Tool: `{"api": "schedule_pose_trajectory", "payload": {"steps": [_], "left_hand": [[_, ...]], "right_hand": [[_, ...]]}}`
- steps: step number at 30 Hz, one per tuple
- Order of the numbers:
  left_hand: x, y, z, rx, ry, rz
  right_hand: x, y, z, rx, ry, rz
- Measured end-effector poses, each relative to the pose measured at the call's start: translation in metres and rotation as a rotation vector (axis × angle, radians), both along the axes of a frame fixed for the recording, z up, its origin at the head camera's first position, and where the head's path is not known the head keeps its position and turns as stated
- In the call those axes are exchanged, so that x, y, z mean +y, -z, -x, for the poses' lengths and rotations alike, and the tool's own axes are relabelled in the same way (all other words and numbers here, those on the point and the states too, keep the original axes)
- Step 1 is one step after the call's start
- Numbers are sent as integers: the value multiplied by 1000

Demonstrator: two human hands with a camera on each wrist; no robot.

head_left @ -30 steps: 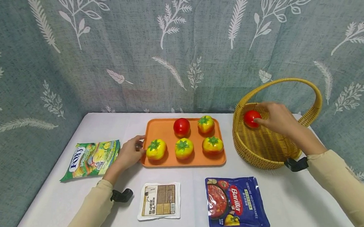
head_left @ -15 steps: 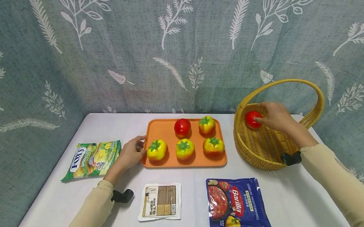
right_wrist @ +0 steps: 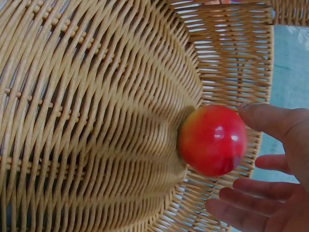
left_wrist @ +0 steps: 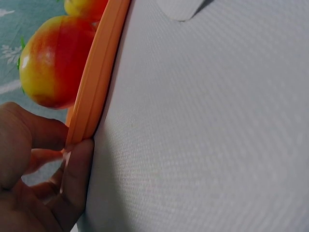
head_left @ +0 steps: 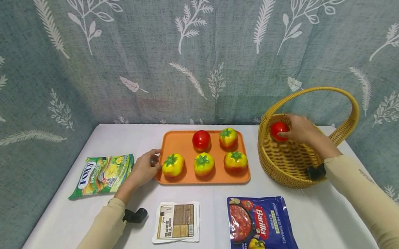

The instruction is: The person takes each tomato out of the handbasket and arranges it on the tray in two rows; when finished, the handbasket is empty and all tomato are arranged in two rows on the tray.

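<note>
My left hand (head_left: 143, 169) pinches the left end of an orange tray (head_left: 177, 141); in the left wrist view the thumb (left_wrist: 48, 131) lies on the rim and a finger is below it. The tray bears a glossy red round fruit (head_left: 201, 141) and several yellow-red fruits (head_left: 173, 165) with green leafy tops. My right hand (head_left: 301, 129) reaches into a wicker basket (head_left: 274, 171). A red round fruit (right_wrist: 212, 140) with a yellowish side lies against the basket's inner wall. The right thumb tip is right at this fruit, and the other fingers are extended, spread apart below it.
Left of the tray lies a green FOX'S bag (head_left: 104, 175). A white-and-brown packet (head_left: 177, 222) and a blue Barilla pouch (head_left: 262, 226) lie in front of it. The basket's tall handle (head_left: 315, 88) arches over the right hand. A patterned curtain (head_left: 147, 77) stands behind the table.
The right forearm has swung inward to the left, while its hand stays by the red fruit in the basket. The left hand and the tray look the same.
</note>
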State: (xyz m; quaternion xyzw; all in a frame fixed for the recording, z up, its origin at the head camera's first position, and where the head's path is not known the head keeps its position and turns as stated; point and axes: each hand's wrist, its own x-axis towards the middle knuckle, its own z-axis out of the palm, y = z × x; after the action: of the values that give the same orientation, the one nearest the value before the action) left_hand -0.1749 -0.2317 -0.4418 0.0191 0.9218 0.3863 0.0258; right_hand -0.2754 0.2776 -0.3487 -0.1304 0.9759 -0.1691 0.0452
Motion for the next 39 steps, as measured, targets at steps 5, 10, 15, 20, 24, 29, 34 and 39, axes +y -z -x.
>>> {"api": "schedule_pose_trajectory", "payload": {"steps": [5,10,15,20,24,29,34,39], "left_hand": [[0,-1,0,-1,-3,-6],[0,1,0,-2,-2,-12],[0,2,-1,10,3,-15],[0,1,-2,25,2,-13],[0,0,-3,37,3,-5],[1,-2,-2,28,1,-8],[0,0,-1,26,0,-6],[0,1,-1,27,-3,-8]], "right_hand": [[2,10,5,12,-9,33],[1,19,7,2,-2,48],[2,25,8,0,-9,61],[2,27,9,7,-18,70],[0,27,10,17,-22,72],[-3,24,9,15,-6,76],[-5,19,6,18,-6,84],[-4,13,4,44,-28,82]]}}
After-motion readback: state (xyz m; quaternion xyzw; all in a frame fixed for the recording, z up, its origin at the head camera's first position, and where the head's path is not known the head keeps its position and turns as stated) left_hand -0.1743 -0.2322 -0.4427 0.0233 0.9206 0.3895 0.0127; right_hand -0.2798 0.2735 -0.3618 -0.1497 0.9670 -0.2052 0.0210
